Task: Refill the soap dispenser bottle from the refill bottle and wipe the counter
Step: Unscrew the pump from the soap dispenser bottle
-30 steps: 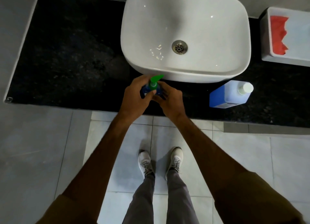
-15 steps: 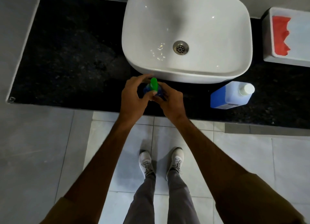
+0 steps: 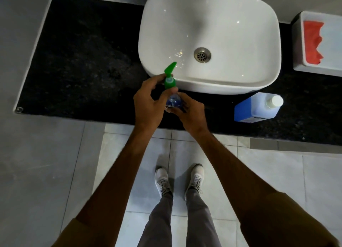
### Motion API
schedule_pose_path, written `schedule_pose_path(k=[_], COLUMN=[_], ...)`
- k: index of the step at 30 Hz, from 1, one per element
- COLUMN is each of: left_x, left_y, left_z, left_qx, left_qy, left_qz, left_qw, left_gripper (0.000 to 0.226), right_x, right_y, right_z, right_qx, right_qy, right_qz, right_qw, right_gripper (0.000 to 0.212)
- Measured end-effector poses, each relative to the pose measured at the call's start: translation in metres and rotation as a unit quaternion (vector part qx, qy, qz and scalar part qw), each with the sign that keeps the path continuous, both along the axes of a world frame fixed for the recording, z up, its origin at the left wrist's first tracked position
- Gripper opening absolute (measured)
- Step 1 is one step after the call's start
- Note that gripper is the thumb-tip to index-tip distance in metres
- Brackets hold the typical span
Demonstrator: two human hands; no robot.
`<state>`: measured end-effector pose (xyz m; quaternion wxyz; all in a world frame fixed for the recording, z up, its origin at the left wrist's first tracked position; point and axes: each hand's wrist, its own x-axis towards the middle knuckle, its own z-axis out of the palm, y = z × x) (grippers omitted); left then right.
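A small blue soap dispenser bottle [image 3: 173, 101] stands on the black counter [image 3: 83, 61] just in front of the white basin. My right hand [image 3: 190, 115] is wrapped around its body. My left hand [image 3: 149, 102] pinches the green pump top [image 3: 169, 76], which is raised above the bottle's neck with its spout pointing up and right over the basin rim. The refill bottle [image 3: 257, 107], blue and translucent with a white cap, lies on its side on the counter to the right, apart from both hands.
The white basin [image 3: 209, 21] with a metal drain takes up the counter's middle. At the far right stands a white box [image 3: 318, 69] holding a red cloth [image 3: 312, 41]. Grey wall bounds the counter's left end. My shoes stand on the tiled floor below.
The green pump top has turned in my left hand and risen off the bottle's neck; its spout now points up and right. My right hand stays on the bottle.
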<state>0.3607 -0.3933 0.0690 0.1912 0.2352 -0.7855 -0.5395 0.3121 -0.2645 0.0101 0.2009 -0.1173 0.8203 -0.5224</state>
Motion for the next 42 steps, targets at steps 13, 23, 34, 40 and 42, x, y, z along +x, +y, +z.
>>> schedule_pose_path(k=[13, 23, 34, 40, 42], left_x=[-0.004, 0.010, -0.011, 0.061, 0.092], left_y=[-0.073, -0.050, -0.054, -0.033, -0.007], left_z=[0.035, -0.070, -0.089, -0.077, -0.073], left_qx=[0.008, -0.134, -0.173, -0.157, -0.170], left_qy=[-0.001, -0.288, -0.271, -0.135, -0.102], left_qz=[0.113, 0.090, 0.099, 0.155, 0.141], left_qw=[0.994, 0.944, 0.942, 0.966, 0.970], left_gripper=[0.028, 0.036, 0.058, 0.035, 0.024], right_x=[0.002, 0.005, 0.004, 0.014, 0.029], right_y=[0.000, -0.001, -0.001, 0.026, 0.050], right_z=[0.009, -0.004, -0.007, -0.012, -0.015], right_qx=[0.000, -0.010, 0.033, 0.055, 0.051], right_qy=[-0.010, 0.009, 0.037, 0.043, 0.044], right_qz=[-0.012, -0.021, -0.001, -0.016, -0.036], right_qw=[1.000, 1.000, 0.999, 0.997, 0.997], right_gripper=[0.055, 0.055, 0.071, 0.077, 0.062])
